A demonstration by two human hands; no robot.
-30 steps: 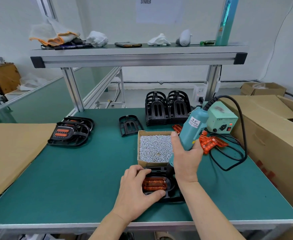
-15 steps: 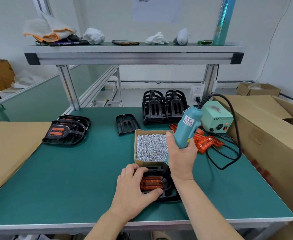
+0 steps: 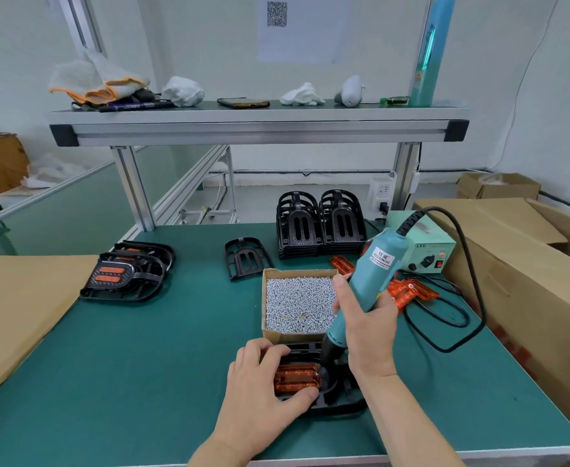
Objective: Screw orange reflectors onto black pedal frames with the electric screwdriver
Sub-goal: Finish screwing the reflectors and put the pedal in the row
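Note:
A black pedal frame lies near the table's front edge with an orange reflector seated in it. My left hand grips the frame and reflector from the left, thumb at the front edge. My right hand holds the teal electric screwdriver tilted, its black tip down at the reflector's right end. A cardboard box of small silver screws stands just behind the frame.
Loose orange reflectors and the screwdriver's power unit with its black cable lie right. Stacked black frames stand behind, one single frame beside them. Frames fitted with reflectors lie left. Cardboard flanks both sides.
Both hands keep their hold on the frame and screwdriver. The camera has shifted slightly; the screwdriver stays tip-down on the reflector's right end.

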